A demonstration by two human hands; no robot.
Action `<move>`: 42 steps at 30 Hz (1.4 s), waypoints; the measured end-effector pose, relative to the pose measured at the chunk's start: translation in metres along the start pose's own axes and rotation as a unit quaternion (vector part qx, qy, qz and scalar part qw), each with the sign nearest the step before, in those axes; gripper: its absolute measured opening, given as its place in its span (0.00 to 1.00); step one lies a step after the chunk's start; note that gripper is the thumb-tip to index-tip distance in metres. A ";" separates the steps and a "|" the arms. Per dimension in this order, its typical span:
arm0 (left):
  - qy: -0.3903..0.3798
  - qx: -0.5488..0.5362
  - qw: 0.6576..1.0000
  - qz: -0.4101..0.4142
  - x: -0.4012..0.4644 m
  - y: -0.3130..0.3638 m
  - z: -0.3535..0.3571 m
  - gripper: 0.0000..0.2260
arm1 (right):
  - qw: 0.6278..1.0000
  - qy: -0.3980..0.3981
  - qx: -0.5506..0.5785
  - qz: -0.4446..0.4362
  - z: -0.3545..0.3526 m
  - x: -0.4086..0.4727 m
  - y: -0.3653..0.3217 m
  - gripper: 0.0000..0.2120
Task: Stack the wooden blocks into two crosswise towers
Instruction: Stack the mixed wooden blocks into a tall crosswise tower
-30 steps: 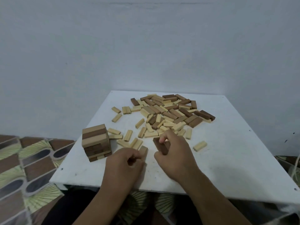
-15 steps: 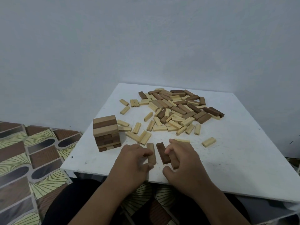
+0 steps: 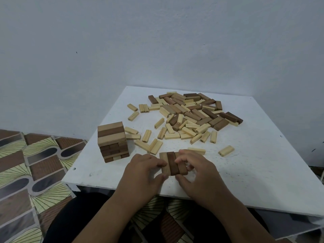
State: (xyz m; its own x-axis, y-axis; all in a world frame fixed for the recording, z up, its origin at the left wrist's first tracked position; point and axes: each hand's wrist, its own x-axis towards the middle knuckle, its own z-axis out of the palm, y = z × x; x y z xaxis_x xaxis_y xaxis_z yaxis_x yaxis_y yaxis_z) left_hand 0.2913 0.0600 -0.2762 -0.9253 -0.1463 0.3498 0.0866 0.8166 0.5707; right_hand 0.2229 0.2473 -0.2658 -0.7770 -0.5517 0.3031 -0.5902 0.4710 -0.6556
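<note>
From the head view, three blocks (image 3: pixel 172 163) lie side by side, touching, flat on the white table (image 3: pixel 245 172) near its front edge. The left hand (image 3: pixel 145 171) has its grip curled and pinching the left side of this row, and the right hand (image 3: pixel 198 171) pinches the right side. Left of the row stands a crosswise tower (image 3: pixel 113 142). Behind the row, the loose blocks (image 3: pixel 189 114) lie in a scattered heap.
</note>
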 end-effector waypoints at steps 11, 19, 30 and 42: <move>-0.024 0.035 0.999 0.016 0.000 0.001 0.002 0.14 | 1.000 -0.005 -0.029 0.009 0.002 0.005 0.007 0.15; -0.020 0.021 1.000 0.006 -0.001 0.000 0.002 0.15 | 0.999 -0.004 -0.031 0.015 0.003 0.005 0.006 0.14; 0.021 0.022 1.000 -0.005 0.000 0.002 0.001 0.16 | 0.999 -0.002 -0.039 0.035 0.005 0.005 0.003 0.19; 0.015 -0.004 1.000 -0.008 -0.001 0.004 -0.001 0.12 | 0.998 0.029 -0.055 0.019 0.010 0.001 0.009 0.18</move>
State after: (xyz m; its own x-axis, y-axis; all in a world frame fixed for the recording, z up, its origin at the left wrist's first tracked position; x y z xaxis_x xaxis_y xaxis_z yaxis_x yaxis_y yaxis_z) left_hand 0.2927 0.0626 -0.2738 -0.9150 -0.1772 0.3626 0.0745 0.8088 0.5833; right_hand 0.2186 0.2440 -0.2783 -0.8088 -0.4931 0.3203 -0.5779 0.5661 -0.5879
